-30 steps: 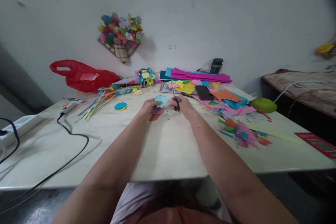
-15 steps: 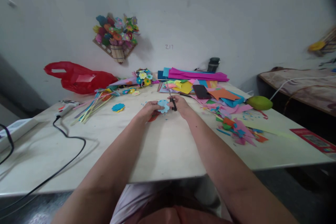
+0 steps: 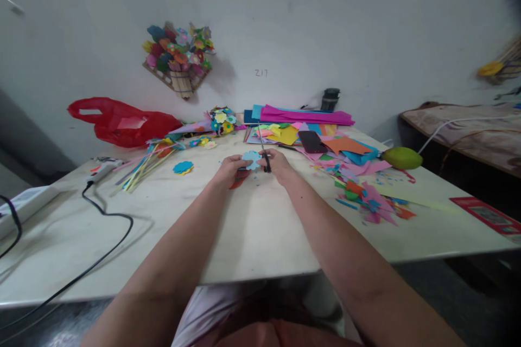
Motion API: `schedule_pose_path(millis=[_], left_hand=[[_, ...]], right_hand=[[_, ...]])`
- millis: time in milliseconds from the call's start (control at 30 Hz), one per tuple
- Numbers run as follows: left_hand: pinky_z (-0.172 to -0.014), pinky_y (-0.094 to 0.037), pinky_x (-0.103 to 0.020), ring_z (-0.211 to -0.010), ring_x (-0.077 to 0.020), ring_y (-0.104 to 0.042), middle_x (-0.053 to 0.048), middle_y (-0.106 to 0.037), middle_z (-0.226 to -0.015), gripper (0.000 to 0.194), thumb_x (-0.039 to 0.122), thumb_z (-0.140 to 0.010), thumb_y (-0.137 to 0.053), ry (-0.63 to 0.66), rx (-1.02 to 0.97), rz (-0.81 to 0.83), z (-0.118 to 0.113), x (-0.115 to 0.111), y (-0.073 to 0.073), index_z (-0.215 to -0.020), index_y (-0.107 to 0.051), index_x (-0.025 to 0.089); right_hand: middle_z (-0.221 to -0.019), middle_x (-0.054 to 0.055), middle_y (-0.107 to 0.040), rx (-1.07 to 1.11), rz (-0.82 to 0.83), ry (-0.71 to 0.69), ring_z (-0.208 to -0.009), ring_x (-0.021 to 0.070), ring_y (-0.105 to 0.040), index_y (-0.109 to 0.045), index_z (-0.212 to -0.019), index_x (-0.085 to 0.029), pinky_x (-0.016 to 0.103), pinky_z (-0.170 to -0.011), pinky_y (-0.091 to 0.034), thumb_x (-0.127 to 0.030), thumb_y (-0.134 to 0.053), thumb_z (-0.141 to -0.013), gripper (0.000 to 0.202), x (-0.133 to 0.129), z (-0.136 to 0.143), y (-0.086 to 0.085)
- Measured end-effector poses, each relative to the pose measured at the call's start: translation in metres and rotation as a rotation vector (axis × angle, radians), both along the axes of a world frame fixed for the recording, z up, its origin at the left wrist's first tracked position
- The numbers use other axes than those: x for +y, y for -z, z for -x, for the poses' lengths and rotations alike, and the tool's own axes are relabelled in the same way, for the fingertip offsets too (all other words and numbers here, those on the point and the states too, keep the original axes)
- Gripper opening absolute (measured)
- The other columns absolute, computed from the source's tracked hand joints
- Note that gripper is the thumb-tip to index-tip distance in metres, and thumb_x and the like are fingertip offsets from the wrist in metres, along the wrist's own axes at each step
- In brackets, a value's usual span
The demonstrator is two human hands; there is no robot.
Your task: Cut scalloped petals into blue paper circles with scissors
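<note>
Over the middle of the white table (image 3: pixel 260 227), my left hand (image 3: pixel 230 169) is closed on the edge of a light blue paper flower (image 3: pixel 252 159) with a scalloped rim. My right hand (image 3: pixel 278 164) is closed around the black handles of a pair of scissors (image 3: pixel 266 162), whose thin blades point away from me. Its fingertips lie close to the flower's right edge; whether they touch it I cannot tell. Beneath my left hand lies a red piece (image 3: pixel 238 180). Blue and yellow cut flowers (image 3: pixel 183 167) rest in a small stack to the left.
Paper scraps (image 3: pixel 374 200), a phone (image 3: pixel 312 142) and coloured sheets (image 3: pixel 305 115) lie to the right and back. Paper strips (image 3: pixel 140 168), a red bag (image 3: pixel 126 124) and a glue gun (image 3: pixel 103 169) with its black cord are on the left. A yellow-green oval object (image 3: pixel 402 158) sits at the right edge.
The light blue flower has turned a little between my hands and shifted slightly left and up. Both hands keep nearly the same place.
</note>
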State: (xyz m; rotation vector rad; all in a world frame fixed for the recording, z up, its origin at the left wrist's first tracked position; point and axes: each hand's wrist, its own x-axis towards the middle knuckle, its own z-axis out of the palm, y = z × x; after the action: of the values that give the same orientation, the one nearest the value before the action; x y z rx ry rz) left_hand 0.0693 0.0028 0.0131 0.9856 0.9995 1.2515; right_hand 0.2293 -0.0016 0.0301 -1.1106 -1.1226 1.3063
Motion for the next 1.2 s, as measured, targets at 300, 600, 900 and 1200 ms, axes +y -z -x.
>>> schedule_pose_path(millis=[300, 600, 900, 1200], left_hand=[[-0.053, -0.05, -0.024, -0.053, -0.0119, -0.06, -0.002, -0.061, -0.062, 0.032, 0.02, -0.05, -0.087, -0.04, -0.033, -0.073, 0.003, 0.005, 0.006, -0.064, -0.059, 0.015], [-0.065, -0.054, -0.028, -0.066, -0.0147, -0.067, -0.006, -0.071, -0.073, 0.022, 0.016, -0.061, -0.083, -0.169, -0.116, -0.134, 0.007, 0.007, 0.0, -0.07, -0.063, 0.016], [-0.066, -0.052, -0.028, -0.072, -0.0187, -0.073, -0.007, -0.073, -0.074, 0.021, 0.011, -0.069, -0.079, -0.236, -0.216, -0.112, 0.006, 0.004, -0.005, -0.067, -0.058, 0.017], [-0.066, -0.053, -0.026, -0.069, -0.0164, -0.072, -0.004, -0.07, -0.07, 0.025, 0.008, -0.069, -0.079, -0.274, -0.237, -0.109, 0.004, 0.006, -0.003, -0.066, -0.056, 0.017]], right_hand=[[-0.056, -0.007, -0.062, -0.012, 0.011, -0.038, -0.043, 0.008, -0.055, -0.06, -0.088, -0.018, 0.017, -0.041, -0.03, -0.006, -0.081, -0.067, 0.032, 0.002, 0.004, 0.004], [-0.057, -0.001, -0.065, -0.105, 0.037, -0.188, -0.044, 0.0088, -0.059, -0.062, -0.088, -0.016, 0.017, -0.036, -0.028, -0.013, -0.07, -0.087, 0.008, 0.003, -0.015, 0.004], [-0.063, 0.001, -0.068, -0.161, -0.052, -0.394, -0.048, 0.0093, -0.059, -0.064, -0.088, -0.015, 0.018, -0.036, -0.031, -0.034, -0.066, -0.095, 0.021, 0.001, -0.019, 0.007], [-0.063, -0.001, -0.065, -0.251, -0.059, -0.435, -0.046, 0.0091, -0.058, -0.064, -0.086, -0.015, 0.019, -0.036, -0.031, -0.04, -0.07, -0.09, 0.026, -0.006, -0.015, 0.004]])
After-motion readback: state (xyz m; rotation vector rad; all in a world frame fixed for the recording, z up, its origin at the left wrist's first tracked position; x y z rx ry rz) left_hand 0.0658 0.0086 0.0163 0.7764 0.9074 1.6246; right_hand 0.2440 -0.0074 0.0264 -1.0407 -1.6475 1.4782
